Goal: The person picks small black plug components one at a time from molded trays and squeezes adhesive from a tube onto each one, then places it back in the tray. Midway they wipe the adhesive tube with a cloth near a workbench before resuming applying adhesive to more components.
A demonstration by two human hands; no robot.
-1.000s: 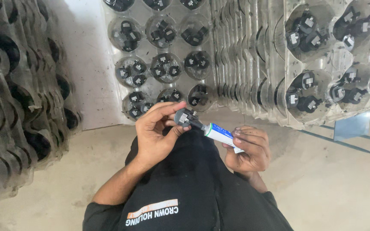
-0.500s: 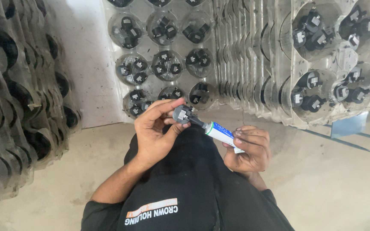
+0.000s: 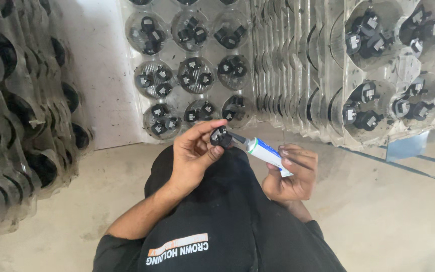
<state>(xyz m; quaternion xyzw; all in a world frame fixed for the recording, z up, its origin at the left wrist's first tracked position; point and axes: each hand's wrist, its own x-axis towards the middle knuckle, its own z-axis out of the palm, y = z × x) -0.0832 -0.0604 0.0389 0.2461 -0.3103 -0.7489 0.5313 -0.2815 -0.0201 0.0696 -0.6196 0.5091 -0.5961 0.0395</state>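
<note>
My left hand holds a small black plastic part between thumb and fingers, above my raised knee in black trousers. My right hand grips a white and blue tube whose dark nozzle touches the black part. Both hands are close together in the middle of the view.
A clear plastic tray with round pockets of black parts leans upright ahead. More such trays stand stacked at the right, and another stack at the left. A white wall panel stands behind; the concrete floor lies below.
Both hands hold the same grip and pose; only the view has shifted slightly. The tube's nozzle stays against the black part.
</note>
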